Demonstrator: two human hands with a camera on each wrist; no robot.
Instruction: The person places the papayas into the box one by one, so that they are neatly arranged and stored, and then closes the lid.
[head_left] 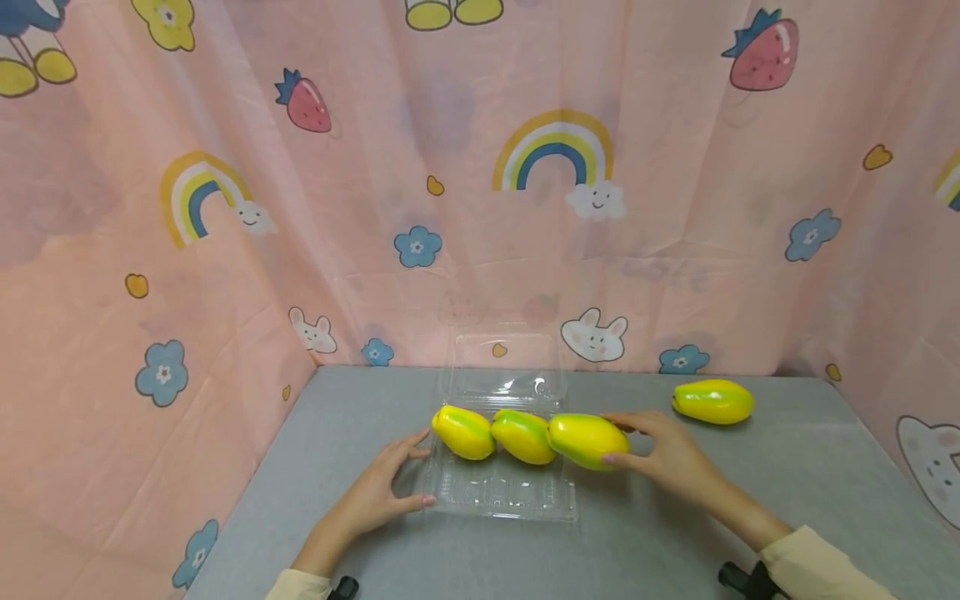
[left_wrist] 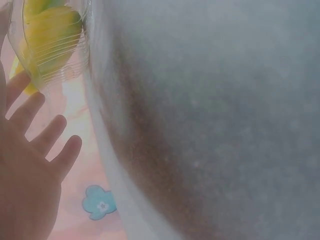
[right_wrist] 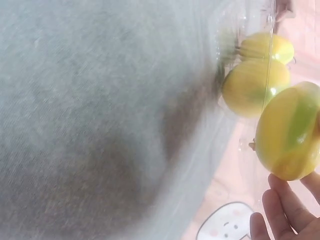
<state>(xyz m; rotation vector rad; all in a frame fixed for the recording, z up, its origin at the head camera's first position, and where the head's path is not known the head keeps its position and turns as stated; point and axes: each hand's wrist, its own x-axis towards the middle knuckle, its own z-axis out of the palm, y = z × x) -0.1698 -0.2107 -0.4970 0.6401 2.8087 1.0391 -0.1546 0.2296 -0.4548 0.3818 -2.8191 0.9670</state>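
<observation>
Two yellow-green toy papayas, a left one (head_left: 463, 432) and a middle one (head_left: 523, 437), lie side by side in a clear plastic clamshell box (head_left: 502, 500). My right hand (head_left: 663, 454) grips a third papaya (head_left: 588, 442) between thumb and fingers, at the box's right edge and overlapping it in the head view. The right wrist view shows this held papaya (right_wrist: 290, 132) nearest, its small stem end toward the box. At the box's left side is my left hand (head_left: 378, 487), fingers spread and fairly straight, fingertips right at the wall. In the left wrist view its fingers (left_wrist: 47, 135) are extended.
Another papaya (head_left: 712, 402) lies at the back right of the grey table (head_left: 750, 483). The box's clear lid (head_left: 502, 367) stands raised at the back, near the pink patterned curtain (head_left: 480, 275) that hangs behind and at both sides.
</observation>
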